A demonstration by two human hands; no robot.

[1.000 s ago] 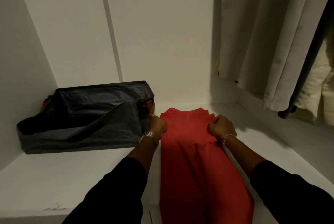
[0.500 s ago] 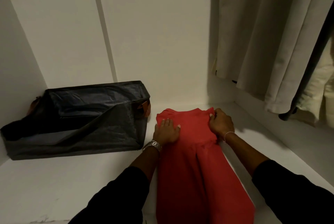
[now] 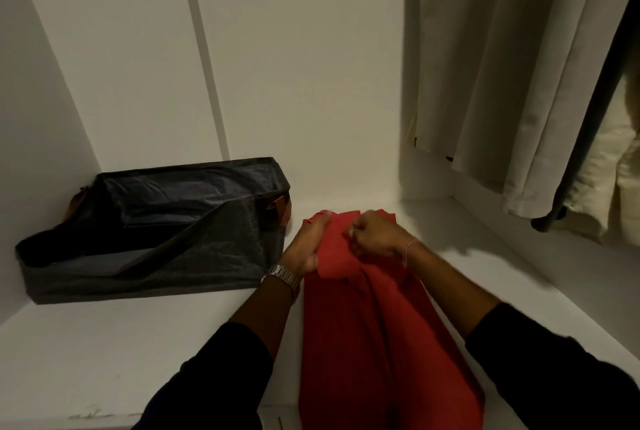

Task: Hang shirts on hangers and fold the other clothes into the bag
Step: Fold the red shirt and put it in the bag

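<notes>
Just right of the dark grey fabric bag (image 3: 152,232), the 2 hands, left hand (image 3: 308,246) and right hand (image 3: 375,239), pinch the soft red cloth garment (image 3: 367,343) at its far end. It looks light and limp, probably best gripped at that bunched edge.

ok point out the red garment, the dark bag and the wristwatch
red garment (image 3: 363,343), head view, on the middle of the cloth below the hands
dark bag (image 3: 214,253), head view, on its front wall
wristwatch (image 3: 282,273), head view, on the metal band at the left wrist
</notes>
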